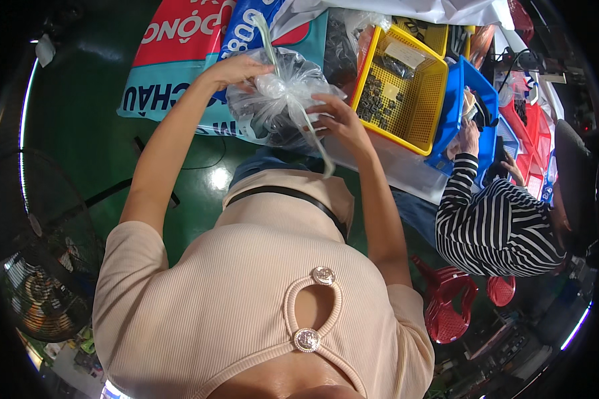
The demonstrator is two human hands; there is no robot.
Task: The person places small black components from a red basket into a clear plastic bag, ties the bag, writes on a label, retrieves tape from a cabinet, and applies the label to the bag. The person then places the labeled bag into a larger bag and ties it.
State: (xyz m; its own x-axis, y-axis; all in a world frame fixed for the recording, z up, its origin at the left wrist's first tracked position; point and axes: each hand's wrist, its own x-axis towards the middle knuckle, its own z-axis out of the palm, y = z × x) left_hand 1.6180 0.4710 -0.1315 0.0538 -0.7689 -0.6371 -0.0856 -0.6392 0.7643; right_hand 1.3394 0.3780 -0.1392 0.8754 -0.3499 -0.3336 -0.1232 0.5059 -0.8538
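A clear plastic bag point(259, 113), gathered at its top, sits in front of me on the table. A pale plastic strip point(265, 36) is wound about its bunched neck, one loose end reaching away and the other hanging toward my waist. My left hand point(241, 70) is closed on the gathered plastic beside the strip; its fingertips are partly hidden. On the bag's right side rests my right hand point(341, 122), its fingers curved and apart, with the strip passing by the fingertips. What the bag contains is hard to make out.
Printed sheeting point(173, 66) covers the table's left side. At right stand a yellow basket point(412, 126) with small dark parts and a blue bin point(452, 100). A person in a striped top point(492, 226) works there. Red chairs point(449, 299) and a fan point(43, 286) stand nearby.
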